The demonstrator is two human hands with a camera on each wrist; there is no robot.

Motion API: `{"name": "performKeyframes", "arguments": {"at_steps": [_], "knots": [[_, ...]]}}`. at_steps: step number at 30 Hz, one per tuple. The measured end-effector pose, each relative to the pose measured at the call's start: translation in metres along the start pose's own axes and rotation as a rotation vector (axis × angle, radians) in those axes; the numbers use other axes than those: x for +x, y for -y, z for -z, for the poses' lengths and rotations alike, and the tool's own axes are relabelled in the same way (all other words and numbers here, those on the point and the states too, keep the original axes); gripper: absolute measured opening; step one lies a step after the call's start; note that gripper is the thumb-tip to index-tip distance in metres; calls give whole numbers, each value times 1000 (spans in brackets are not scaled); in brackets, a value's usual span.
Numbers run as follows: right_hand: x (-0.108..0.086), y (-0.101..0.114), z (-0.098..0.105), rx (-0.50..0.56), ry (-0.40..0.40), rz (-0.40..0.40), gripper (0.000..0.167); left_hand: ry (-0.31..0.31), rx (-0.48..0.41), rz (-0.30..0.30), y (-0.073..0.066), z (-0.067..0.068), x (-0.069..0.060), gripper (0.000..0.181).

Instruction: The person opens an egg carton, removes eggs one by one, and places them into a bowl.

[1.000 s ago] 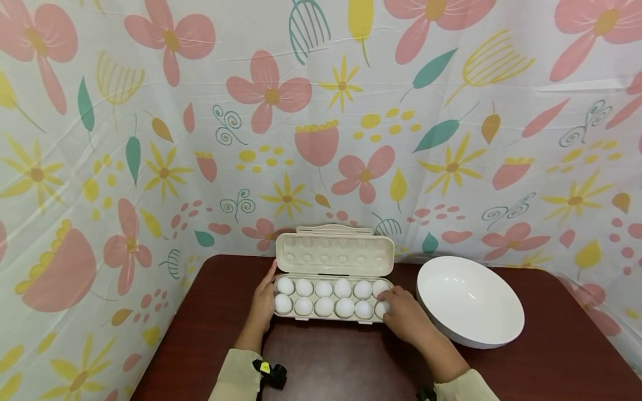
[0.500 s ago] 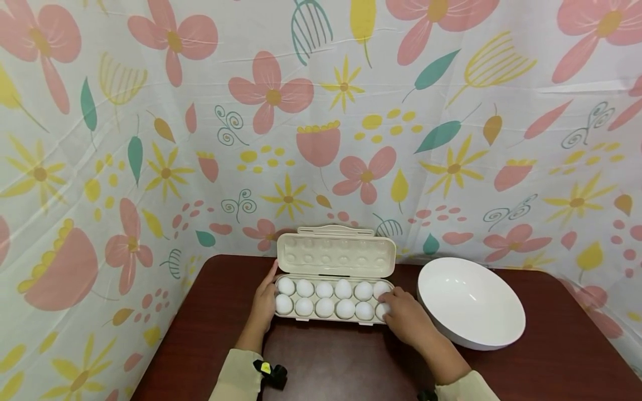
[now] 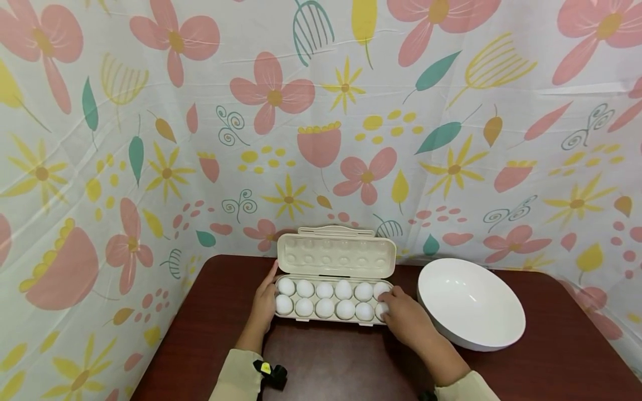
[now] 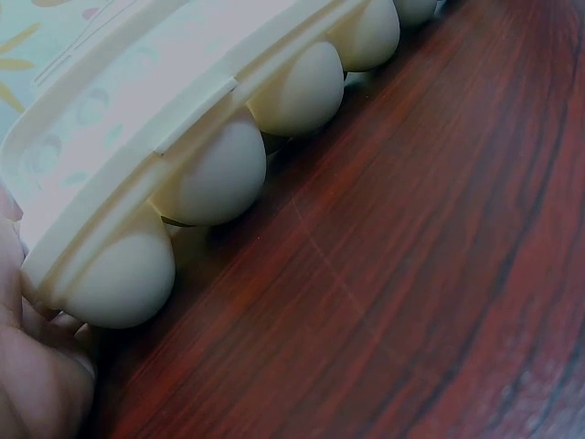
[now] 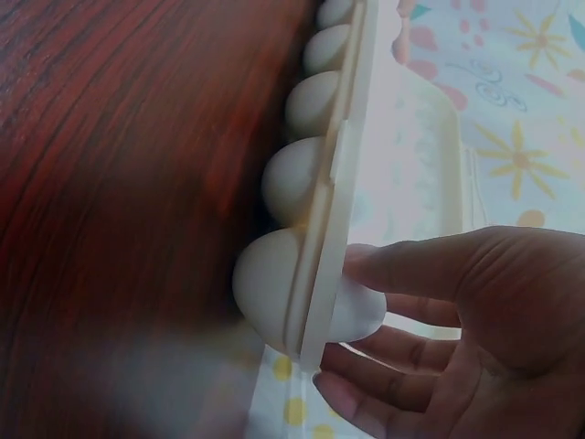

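Note:
An open cream egg carton (image 3: 310, 318) lies in the head view, its lid (image 3: 336, 255) tilted back and white eggs (image 3: 324, 308) filling two rows. My left hand (image 3: 262, 308) grips its left end, index finger stretched up beside the lid; the left wrist view shows part of that hand (image 4: 38, 380) against the carton's corner. At the right end is my right hand (image 3: 408, 316). In the right wrist view this hand (image 5: 457, 320) has its thumb over the carton's rim (image 5: 340, 201), touching the end egg (image 5: 355, 309), with the other fingers round the carton's end.
A large white bowl (image 3: 471, 303) stands to the right of the carton, close to my right hand. The dark reddish-brown table (image 3: 331, 362) has its back edge against a flower-printed cloth (image 3: 321, 184), which also hangs along the left side.

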State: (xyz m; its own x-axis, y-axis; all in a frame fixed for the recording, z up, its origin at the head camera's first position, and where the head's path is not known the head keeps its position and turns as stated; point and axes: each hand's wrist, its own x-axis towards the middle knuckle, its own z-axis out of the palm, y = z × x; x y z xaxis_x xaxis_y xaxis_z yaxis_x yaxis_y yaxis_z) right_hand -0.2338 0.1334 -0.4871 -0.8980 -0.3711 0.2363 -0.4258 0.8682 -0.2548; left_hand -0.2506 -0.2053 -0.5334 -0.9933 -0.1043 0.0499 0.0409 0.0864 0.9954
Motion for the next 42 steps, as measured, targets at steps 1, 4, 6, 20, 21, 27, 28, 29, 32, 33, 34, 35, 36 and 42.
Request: {"name": "performKeyframes", "arguments": {"at_steps": [1,4,6,20,21,27,28,29,32,33,34,35,36,42], "knots": [[0,0,0,2,-5,3,30,-1,1,-1,0,0,0,70],[-1,0,1,14,-20,6,32,-4,1,-2,0,0,0,70],[-1,1,3,26,-29,9,32,-6,3,-2,0,0,0,70],[-4,-1,22,36,-183,70,35,6,15,36,15,0,9,68],[-4,-1,23,36,-193,71,35,1,15,35,19,0,10,68],[-1,-5,35,68,-245,54,34,-26,13,7,32,0,17,70],[0,-7,38,73,-257,53,34,-28,15,1,33,0,17,70],[0,-8,40,76,-272,55,34,-29,20,-7,33,0,17,70],[-1,-13,46,75,-324,65,34,-32,36,-19,33,0,17,70],[-2,-15,48,75,-341,68,35,-33,43,-22,34,0,17,71],[-2,-17,49,74,-357,73,36,-35,49,-26,34,0,17,71],[-3,-18,51,73,-372,74,36,-36,55,-26,35,0,17,71],[-4,-21,52,74,-383,71,37,-36,59,-26,35,0,17,72],[-8,-34,60,78,-411,19,39,-35,55,-14,37,0,16,72]]}}
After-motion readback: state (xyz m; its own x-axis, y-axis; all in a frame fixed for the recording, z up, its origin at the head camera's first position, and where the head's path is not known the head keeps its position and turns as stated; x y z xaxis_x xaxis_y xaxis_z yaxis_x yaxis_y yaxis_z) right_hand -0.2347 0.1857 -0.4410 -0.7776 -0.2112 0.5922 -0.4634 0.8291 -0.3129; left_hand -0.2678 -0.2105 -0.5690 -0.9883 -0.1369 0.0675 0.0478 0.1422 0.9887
